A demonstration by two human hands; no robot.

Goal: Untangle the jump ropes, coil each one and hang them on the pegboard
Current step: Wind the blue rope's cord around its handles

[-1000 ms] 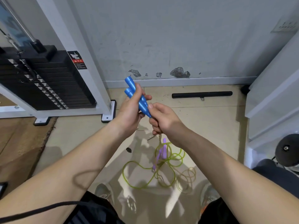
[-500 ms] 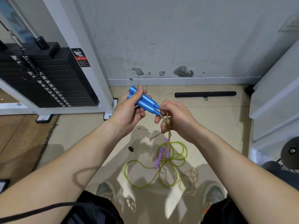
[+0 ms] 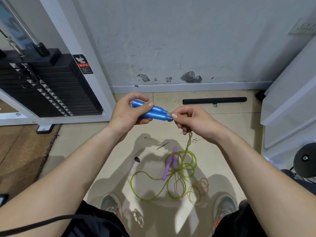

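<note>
Blue handles: both held side by side, roughly level, above the floor partway between its wall edge and the shoes. Tips point at the right grip.

Left grip: closed round the butt ends, thumb on top. My read is that pairing the handles locks both rope ends together, so the rope can be coiled doubled from one fixed start.

Right grip: pinches the pale cord right where it leaves the handle tips, other fingers curled over it. Likely set up to run down the cord and strip out twist.

The cord drops from that grip as a twisted double strand into the pile on the floor. Its lower end is mixed in with the green rope and the purple handles, so this rope is not free yet. The green rope looks untouched, spread in loose loops just ahead of the shoes.

Against the earlier frames:
- Handles stood steep a second ago, butts up towards the wall; now they are close to level.
- Right grip was wrapped round the lower handle ends; now it is off them and on the cord at the tips.
- The two grips sit a little further apart.
- The pile keeps much the same shape.

Surroundings: weight stack at the floor's far left corner, black bar lying along the wall edge. Pegboard is not in view.
</note>
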